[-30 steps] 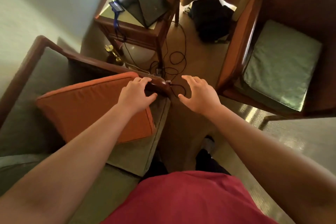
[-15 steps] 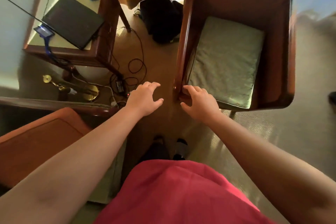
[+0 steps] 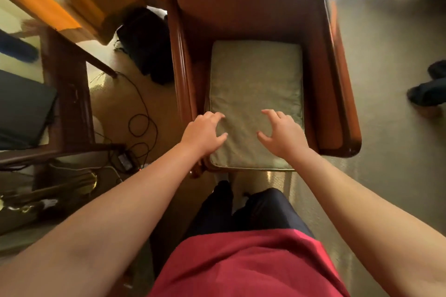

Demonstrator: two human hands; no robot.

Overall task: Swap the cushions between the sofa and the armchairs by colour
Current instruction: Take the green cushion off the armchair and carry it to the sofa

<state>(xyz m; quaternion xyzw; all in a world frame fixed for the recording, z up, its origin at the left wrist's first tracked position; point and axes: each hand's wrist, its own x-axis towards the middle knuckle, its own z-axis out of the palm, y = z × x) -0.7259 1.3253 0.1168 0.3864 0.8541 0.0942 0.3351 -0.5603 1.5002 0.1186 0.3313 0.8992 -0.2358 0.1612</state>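
Position: the person stands square at the open front of the armchair (image 3: 337, 94), feet just short of its front rail. Judged reason: a centred stance lets both arms reach the seat evenly.
Cushion (image 3: 255, 103): pale green, lying flat on the seat between the two wooden arms, its near edge flush with the front of the seat. It fills most of the seat width, with a narrow gap on each side.
Left hand (image 3: 205, 134): over the near left corner of the cushion, fingers spread and curled, thumb apart, nothing held. Contact with the fabric cannot be confirmed.
Right hand (image 3: 281, 134): over the near right part of the cushion, fingers likewise splayed and bent, empty. Contact also unconfirmed.
Hand spacing: the two hands sit apart across the near end. Judged reason: a wide, floppy pad is best taken by both front corners so it lifts level and clears the chair arms.
Step in hand: reach for the green cushion; no lift begun, as the pad lies undisturbed.
Task standing: the green pad remains on a chair with rust upholstery, so this swap looks open.
Hazards: cables (image 3: 140, 125) and a dark bag (image 3: 147, 43) lie on the floor left of the chair, beside a table (image 3: 70, 94); a backward step towards that side could snag.
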